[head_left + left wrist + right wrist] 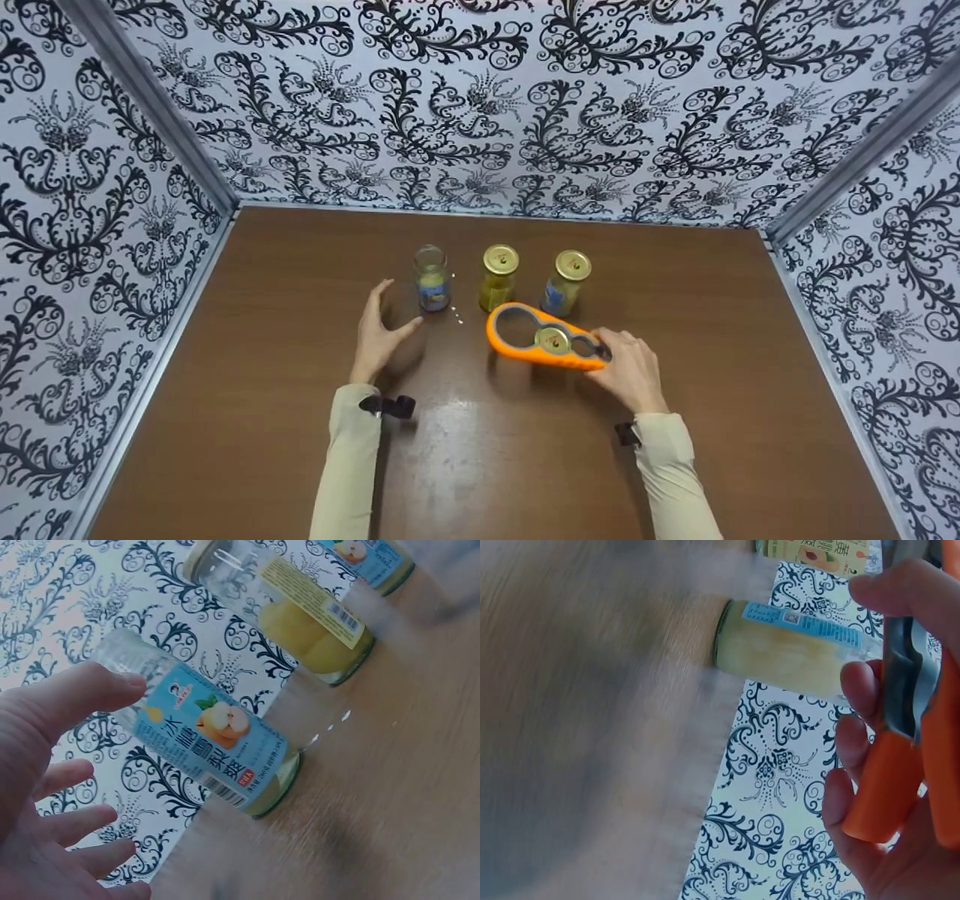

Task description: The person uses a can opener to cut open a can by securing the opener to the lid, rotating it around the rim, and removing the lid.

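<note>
Head view: left hand [377, 339] spread wide by the lidless jar [433, 292]; right hand [631, 369] held the orange opener [549, 359], a gold lid [553, 340] showing in its middle.
The jar was likely slick, easy to break — best held round its label [214, 731]. The opener looked light and stiff — best held by the end, which that hand partly hid. The right wrist view cut much off.
</note>
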A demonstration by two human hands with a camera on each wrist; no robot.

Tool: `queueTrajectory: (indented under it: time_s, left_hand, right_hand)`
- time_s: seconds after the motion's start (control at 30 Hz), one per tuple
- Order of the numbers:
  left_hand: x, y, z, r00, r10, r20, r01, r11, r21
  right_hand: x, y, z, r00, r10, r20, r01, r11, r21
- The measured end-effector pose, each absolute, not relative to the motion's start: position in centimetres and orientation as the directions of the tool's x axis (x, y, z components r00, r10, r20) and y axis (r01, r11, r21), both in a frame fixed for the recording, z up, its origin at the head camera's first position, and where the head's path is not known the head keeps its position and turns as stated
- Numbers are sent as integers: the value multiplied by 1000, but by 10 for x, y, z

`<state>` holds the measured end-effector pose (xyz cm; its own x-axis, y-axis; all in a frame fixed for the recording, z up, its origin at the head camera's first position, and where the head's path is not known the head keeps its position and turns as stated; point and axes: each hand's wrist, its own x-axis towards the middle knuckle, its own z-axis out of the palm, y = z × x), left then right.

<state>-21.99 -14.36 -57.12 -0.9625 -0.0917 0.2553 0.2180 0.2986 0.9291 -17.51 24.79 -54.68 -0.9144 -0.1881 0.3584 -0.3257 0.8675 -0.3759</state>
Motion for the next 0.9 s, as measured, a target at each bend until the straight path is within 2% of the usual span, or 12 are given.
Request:
queueTrajectory:
  time_s: [0.23, 0.57, 0.9]
  left_hand:
    - [-208, -137, -572, -961, -65, 268, 244, 256, 935]
    - [-197, -127, -573, -947, 59, 315, 316, 336, 887]
    - [-189, -96, -563, -917, 169, 360, 394, 258, 882]
  right_hand:
    - [-175, 244, -545, -890, -169, 424, -347, 853, -389]
    - [-173, 243, -544, -893, -154, 424, -340, 846, -410]
    - [-174, 240, -541, -890, -165, 425, -357, 832, -424]
